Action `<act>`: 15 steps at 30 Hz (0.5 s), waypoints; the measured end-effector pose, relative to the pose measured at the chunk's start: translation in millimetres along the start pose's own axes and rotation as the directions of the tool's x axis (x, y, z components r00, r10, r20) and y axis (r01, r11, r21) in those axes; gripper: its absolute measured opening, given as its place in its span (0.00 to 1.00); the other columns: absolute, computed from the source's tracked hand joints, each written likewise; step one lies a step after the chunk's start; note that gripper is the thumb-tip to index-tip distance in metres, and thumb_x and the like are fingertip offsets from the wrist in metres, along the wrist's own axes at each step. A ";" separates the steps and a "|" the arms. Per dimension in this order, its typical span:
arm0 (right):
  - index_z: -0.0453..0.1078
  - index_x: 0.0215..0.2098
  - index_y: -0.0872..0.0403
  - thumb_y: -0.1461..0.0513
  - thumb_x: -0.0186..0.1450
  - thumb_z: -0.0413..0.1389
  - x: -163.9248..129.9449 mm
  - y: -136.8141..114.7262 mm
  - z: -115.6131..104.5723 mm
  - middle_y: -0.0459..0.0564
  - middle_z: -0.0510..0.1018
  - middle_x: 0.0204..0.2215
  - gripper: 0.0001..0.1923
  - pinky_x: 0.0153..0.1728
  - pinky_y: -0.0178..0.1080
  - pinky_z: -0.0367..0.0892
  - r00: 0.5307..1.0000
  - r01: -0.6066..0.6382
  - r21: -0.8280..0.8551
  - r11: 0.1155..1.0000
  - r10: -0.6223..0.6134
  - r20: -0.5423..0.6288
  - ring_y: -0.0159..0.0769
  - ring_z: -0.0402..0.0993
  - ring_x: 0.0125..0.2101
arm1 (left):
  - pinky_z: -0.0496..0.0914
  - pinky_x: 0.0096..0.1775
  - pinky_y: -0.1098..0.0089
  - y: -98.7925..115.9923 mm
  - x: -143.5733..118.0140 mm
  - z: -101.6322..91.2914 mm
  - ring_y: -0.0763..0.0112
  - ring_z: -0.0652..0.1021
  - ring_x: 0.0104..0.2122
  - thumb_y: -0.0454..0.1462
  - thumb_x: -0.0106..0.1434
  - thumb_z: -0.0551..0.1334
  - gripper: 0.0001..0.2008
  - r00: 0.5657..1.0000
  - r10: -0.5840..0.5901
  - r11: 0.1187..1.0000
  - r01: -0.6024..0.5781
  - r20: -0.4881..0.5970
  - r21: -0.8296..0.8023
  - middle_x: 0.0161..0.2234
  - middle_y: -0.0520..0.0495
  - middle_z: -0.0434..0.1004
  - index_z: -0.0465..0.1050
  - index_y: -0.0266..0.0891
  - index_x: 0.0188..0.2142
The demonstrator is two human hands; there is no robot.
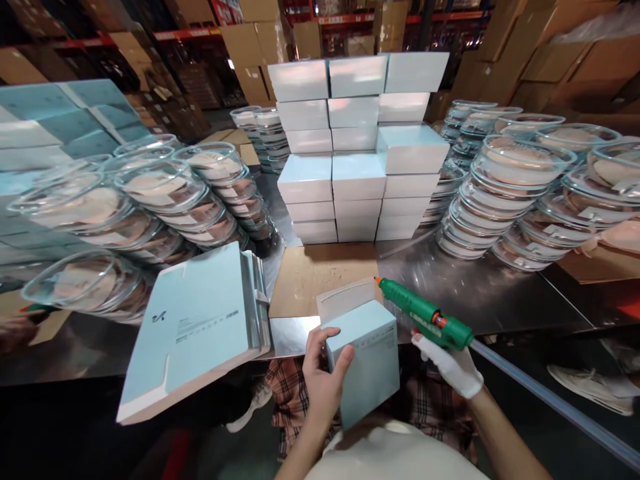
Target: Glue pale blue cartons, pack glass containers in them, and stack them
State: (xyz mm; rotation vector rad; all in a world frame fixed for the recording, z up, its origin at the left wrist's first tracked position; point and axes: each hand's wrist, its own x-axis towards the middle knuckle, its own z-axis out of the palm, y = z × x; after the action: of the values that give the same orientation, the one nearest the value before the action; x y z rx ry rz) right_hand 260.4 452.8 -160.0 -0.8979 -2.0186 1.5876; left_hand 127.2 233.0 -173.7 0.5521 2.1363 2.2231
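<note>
Not much free room here, honestly: the metal table is walled in by leaning stacks of glass lids on the left and more glass lids on the right, with a tall stack of boxes straight ahead, so the only bare patch I get is a sheet of cardboard lying flat in the middle plus a strip of steel along the near edge. A pile of flat box blanks hangs partly over that near edge on the left, tilted down toward me. The box sits right at the near edge, held out in front of the body over the lap rather than resting fully on the table, as far as I can tell. It's pale blue with a line of small print near the top of one face, and its white flap stands open at the back, pointing up and away. It's turned corner-on toward me and its long side runs roughly up and down in the view. My left hand is bare and the fingers wrap around the box's left edge, gripping it. My right hand wears a white glove and is closed around the handle of a green glue gun; the gun lies nearly level, long axis running left to right, orange tip aimed left at the flap.
</note>
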 end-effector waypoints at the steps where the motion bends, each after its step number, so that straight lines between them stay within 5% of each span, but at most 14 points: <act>1: 0.77 0.34 0.52 0.48 0.58 0.66 9.8 -0.7 3.7 0.47 0.77 0.20 0.17 0.23 0.37 0.70 0.997 -0.078 0.073 0.994 0.077 0.019 0.37 0.73 0.21 | 0.68 0.49 0.68 1.2 0.2 -2.4 0.62 0.75 0.47 0.44 0.62 0.73 0.12 1.000 -0.015 1.000 0.014 -0.013 -0.008 0.44 0.48 0.75 0.80 0.46 0.43; 4: 0.76 0.37 0.53 0.46 0.59 0.59 44.5 -4.1 23.0 0.44 0.72 0.15 0.20 0.19 0.36 0.66 0.962 -0.264 0.235 0.935 0.238 0.134 0.35 0.68 0.17 | 0.69 0.48 0.67 7.0 1.7 -8.4 0.61 0.76 0.45 0.47 0.60 0.73 0.14 0.997 -0.053 0.997 0.050 -0.060 -0.051 0.43 0.48 0.76 0.80 0.45 0.41; 8: 0.76 0.33 0.56 0.45 0.62 0.55 76.9 -9.6 39.7 0.51 0.77 0.18 0.22 0.21 0.39 0.70 0.925 -0.344 0.192 0.919 0.296 0.238 0.38 0.72 0.18 | 0.71 0.42 0.68 15.2 3.3 -14.2 0.62 0.77 0.40 0.51 0.58 0.73 0.18 0.994 -0.082 0.992 0.075 -0.071 -0.105 0.40 0.48 0.77 0.79 0.44 0.41; 12: 0.72 0.21 0.53 0.47 0.60 0.64 73.2 -23.5 25.2 0.49 0.74 0.14 0.21 0.25 0.37 0.71 0.941 -0.300 0.069 0.952 0.283 0.186 0.40 0.77 0.22 | 0.71 0.40 0.68 19.0 4.6 -16.8 0.61 0.78 0.39 0.53 0.57 0.74 0.19 0.995 -0.052 0.993 0.041 -0.091 -0.114 0.39 0.48 0.77 0.79 0.44 0.39; 15: 0.80 0.35 0.53 0.50 0.56 0.69 59.4 -43.0 21.7 0.50 0.84 0.29 0.17 0.37 0.37 0.75 0.977 -0.136 0.065 0.989 0.123 0.173 0.42 0.82 0.35 | 0.71 0.40 0.68 19.6 5.3 -14.2 0.61 0.78 0.38 0.55 0.56 0.74 0.20 0.999 -0.030 0.992 0.025 -0.032 -0.123 0.38 0.47 0.77 0.80 0.44 0.37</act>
State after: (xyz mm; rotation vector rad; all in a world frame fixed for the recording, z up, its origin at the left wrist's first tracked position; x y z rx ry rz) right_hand 194.2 473.7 -128.1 -0.9105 -2.0312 1.8557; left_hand 123.2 219.2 -153.5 0.4799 1.9915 2.3456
